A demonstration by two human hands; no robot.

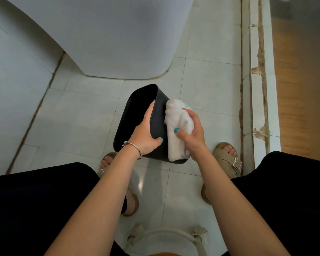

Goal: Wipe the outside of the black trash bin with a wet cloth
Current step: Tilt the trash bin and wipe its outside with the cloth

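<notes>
At frame centre, the black trash bin (157, 115) tilts over the tiled floor (85, 115). The left hand (146, 133) clasps its rim; the right hand (193, 132) clutches a white cloth (175, 122) against its outer side.

Black trash bin (156, 115), white cloth (177, 126), teal nail polish, silver bracelet (134, 145), beige sandals (227, 159), pale grey-white floor tiles (81, 111), black trousers (35, 200)

Both bare forearms reach forward and down; the left hand (145, 133) grips with thumb and curled fingers, the right hand (193, 129) clenched.
</notes>
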